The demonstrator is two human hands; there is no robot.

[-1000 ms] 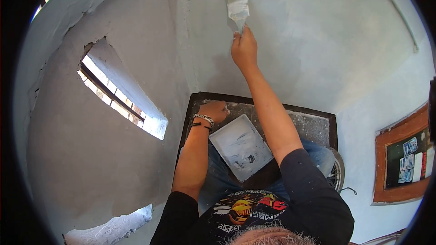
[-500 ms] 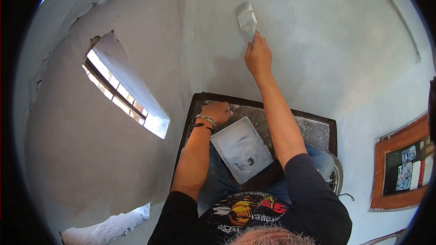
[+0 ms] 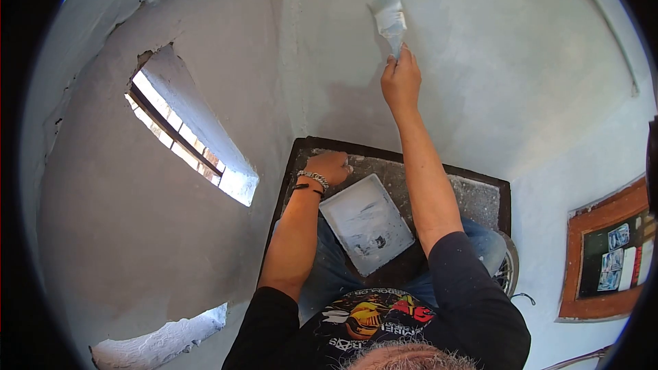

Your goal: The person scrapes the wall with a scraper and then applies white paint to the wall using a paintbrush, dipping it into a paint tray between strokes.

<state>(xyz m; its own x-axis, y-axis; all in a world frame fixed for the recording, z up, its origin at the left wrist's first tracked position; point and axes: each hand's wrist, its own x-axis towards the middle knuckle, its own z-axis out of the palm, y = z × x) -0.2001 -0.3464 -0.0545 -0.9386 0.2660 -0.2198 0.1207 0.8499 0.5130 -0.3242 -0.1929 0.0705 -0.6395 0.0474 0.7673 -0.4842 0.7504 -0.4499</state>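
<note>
In my right hand (image 3: 401, 83) is the handle of a wide paintbrush (image 3: 391, 19), its bristles up against the pale wall (image 3: 493, 62) and smeared with whitish paint. My left hand (image 3: 330, 167), with a chain bracelet at the wrist, is closed into a fist over the speckled ledge (image 3: 473, 200). Whatever its fingers hold, if anything, is hidden. Just below and right of that fist lies a square paint tray (image 3: 367, 223), coated in grey-white paint with a dark patch near its lower end.
To the left, a grey wall (image 3: 137, 233) has a slanted window opening (image 3: 179, 133) with bars and a lower gap (image 3: 164, 344). A wooden-framed panel (image 3: 574, 250) is at the right. Part of a spoked wheel (image 3: 508, 267) shows beside my leg.
My right hand and the paintbrush have moved a little right and up across the wall. The left hand and the tray stay about where they were.
</note>
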